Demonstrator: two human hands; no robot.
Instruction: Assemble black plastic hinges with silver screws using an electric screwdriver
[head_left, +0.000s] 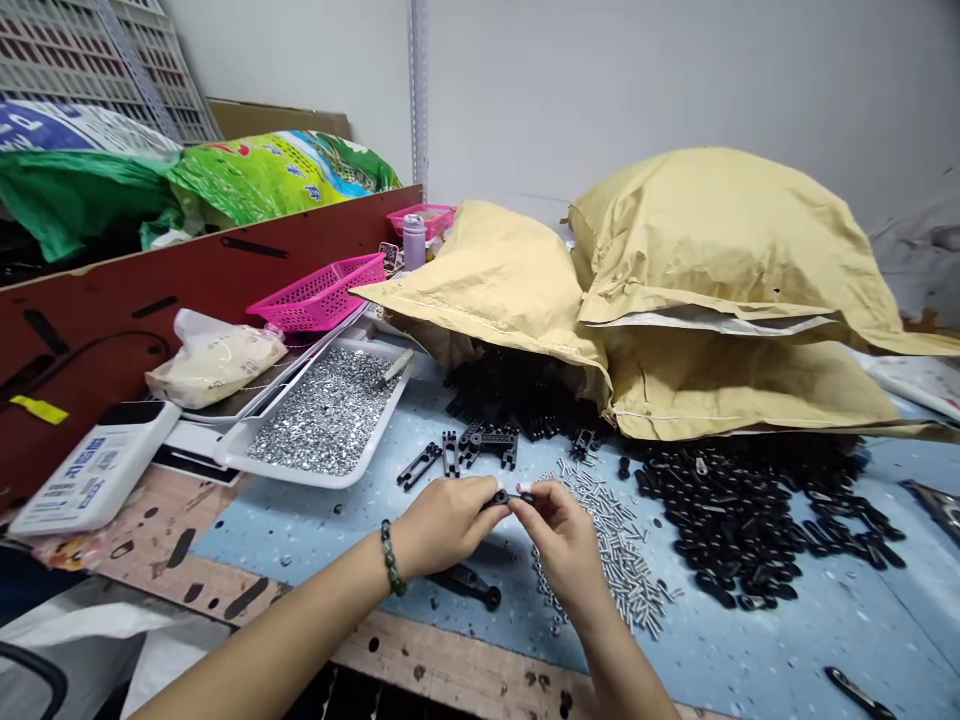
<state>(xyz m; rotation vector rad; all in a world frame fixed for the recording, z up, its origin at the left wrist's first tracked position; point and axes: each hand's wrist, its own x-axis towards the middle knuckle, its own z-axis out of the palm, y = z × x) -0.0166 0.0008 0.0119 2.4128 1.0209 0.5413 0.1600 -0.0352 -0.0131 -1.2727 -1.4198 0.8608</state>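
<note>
My left hand (444, 522) and my right hand (561, 538) meet over the blue mat (315, 520), both pinching a small black plastic part (501, 496) between their fingertips. A beaded bracelet sits on my left wrist. A black lever-shaped part (466, 583) lies on the mat just under my hands. A heap of silver screws (619, 555) spreads to the right of my right hand. Several black brackets (469, 450) lie just beyond my hands.
A white tray of small silver nuts (330, 412) stands at the left. A big pile of black parts (750, 510) lies at the right, below tan paper sacks (697, 290). Pink baskets (322, 292), a white box (94, 470) and a red board (112, 310) line the left side.
</note>
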